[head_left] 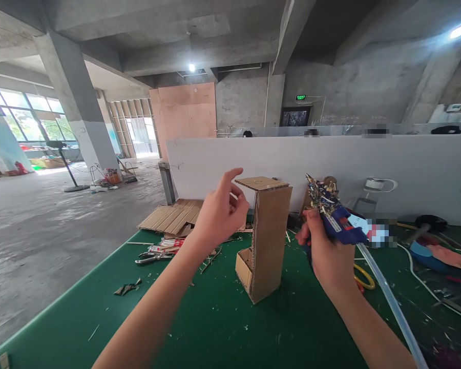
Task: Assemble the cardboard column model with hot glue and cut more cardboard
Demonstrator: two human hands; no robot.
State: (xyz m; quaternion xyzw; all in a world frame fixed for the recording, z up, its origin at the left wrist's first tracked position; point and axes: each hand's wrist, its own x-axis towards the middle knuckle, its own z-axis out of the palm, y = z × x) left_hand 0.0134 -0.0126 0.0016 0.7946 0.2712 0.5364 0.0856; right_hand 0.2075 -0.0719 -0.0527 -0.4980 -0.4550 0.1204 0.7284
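The left hand [226,209], half-curled and seemingly empty, hangs beside the upright cardboard structure [271,241], which stands between it and the right hand [328,253], wrapped round the glue gun [341,229], presumably to leave its tip [309,180] clear.

**Surroundings of the Work Area**

A white partition [330,154] stands behind the green tabletop [207,328]. Beyond it, a reddish board [184,118] adjoins a bare concrete wall [242,97], and a green exit sign [300,97] sits above a dark opening [295,118]. At left, a black stand [68,166] with a round base occupies the grey floor [57,246] beside a concrete pillar [72,92]; bright windows [33,110] lie farther back.
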